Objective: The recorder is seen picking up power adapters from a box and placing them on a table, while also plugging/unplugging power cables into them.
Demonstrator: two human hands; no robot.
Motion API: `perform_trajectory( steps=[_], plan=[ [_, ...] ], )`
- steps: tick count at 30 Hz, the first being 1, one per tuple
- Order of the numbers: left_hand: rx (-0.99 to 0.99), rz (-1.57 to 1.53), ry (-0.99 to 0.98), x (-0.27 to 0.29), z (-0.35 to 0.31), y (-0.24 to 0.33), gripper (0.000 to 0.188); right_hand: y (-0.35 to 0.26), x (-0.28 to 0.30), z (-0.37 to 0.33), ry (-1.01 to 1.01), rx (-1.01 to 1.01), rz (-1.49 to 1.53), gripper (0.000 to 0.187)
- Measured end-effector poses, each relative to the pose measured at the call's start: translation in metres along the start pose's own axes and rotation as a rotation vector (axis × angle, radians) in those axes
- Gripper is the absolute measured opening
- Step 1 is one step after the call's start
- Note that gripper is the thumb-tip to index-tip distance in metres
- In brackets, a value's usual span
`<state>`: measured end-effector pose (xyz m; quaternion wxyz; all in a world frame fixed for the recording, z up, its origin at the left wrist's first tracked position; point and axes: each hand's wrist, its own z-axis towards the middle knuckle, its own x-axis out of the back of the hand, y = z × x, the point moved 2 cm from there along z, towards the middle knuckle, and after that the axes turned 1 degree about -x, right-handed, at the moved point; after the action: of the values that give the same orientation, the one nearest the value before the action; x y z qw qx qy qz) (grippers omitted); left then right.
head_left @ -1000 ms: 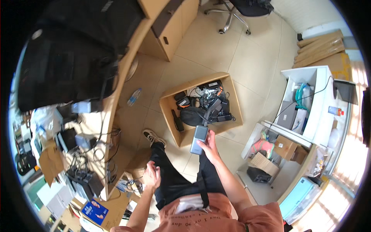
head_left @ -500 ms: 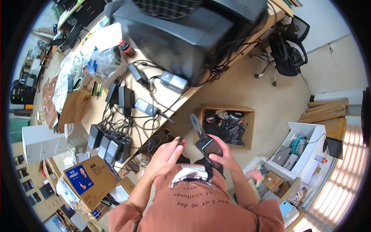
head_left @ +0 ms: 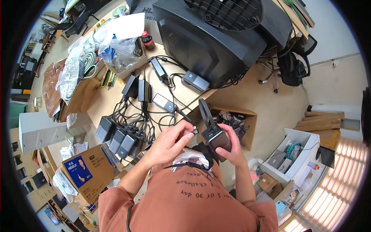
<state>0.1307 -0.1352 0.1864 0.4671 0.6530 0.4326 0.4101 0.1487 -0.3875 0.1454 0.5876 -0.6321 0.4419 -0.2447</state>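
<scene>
My right hand (head_left: 232,145) is wrapped round a black power bank (head_left: 217,141) with ports at its far end. A thick dark loop (head_left: 206,113) stands up from that end. Just left of it, my left hand (head_left: 170,142) pinches a small USB plug (head_left: 194,130) with a pale metal tip, pointing toward the power bank and apart from it. The cable behind this plug is mostly hidden by my fingers. On the table (head_left: 106,103) left of my hands lie more power banks, among them a grey one (head_left: 165,103) and a dark one (head_left: 196,81), amid tangled black cables (head_left: 133,116).
A large black machine (head_left: 208,42) stands at the table's far edge beside a dark-red-labelled bottle (head_left: 147,40). Below the table, an open cardboard box (head_left: 251,129) holds black items and cables. A printed carton (head_left: 88,174) sits left, a white drawer unit (head_left: 295,154) right.
My view has shifted, so the table appears further right. My left hand has turned, bringing the plug's metal tip into view near the power bank, which my right hand still holds.
</scene>
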Motion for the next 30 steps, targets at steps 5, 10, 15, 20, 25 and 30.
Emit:
perform_trajectory(
  steps=[5,10,15,20,25,30],
  plan=[
    [0.018,-0.210,0.247,0.010,-0.007,-0.001,0.019,-0.019,-0.023,0.019,-0.006,-0.029,-0.250,0.073],
    [0.036,-0.336,0.333,-0.001,-0.011,-0.032,0.026,-0.014,-0.052,0.021,0.023,-0.038,-0.429,0.075],
    [0.157,-0.656,0.253,-0.005,-0.030,-0.080,0.023,-0.001,-0.072,0.020,-0.059,-0.056,-0.749,0.075],
    [0.391,-0.716,0.260,0.003,-0.048,-0.095,0.016,0.006,-0.086,0.025,-0.170,-0.182,-0.831,0.076],
    [0.430,-0.777,0.394,-0.015,-0.066,-0.105,0.015,0.016,-0.094,0.014,-0.221,-0.298,-0.825,0.077],
    [0.489,-0.753,0.586,-0.006,-0.090,-0.101,0.018,0.023,-0.063,-0.025,-0.140,-0.215,-0.795,0.073]
  ],
)
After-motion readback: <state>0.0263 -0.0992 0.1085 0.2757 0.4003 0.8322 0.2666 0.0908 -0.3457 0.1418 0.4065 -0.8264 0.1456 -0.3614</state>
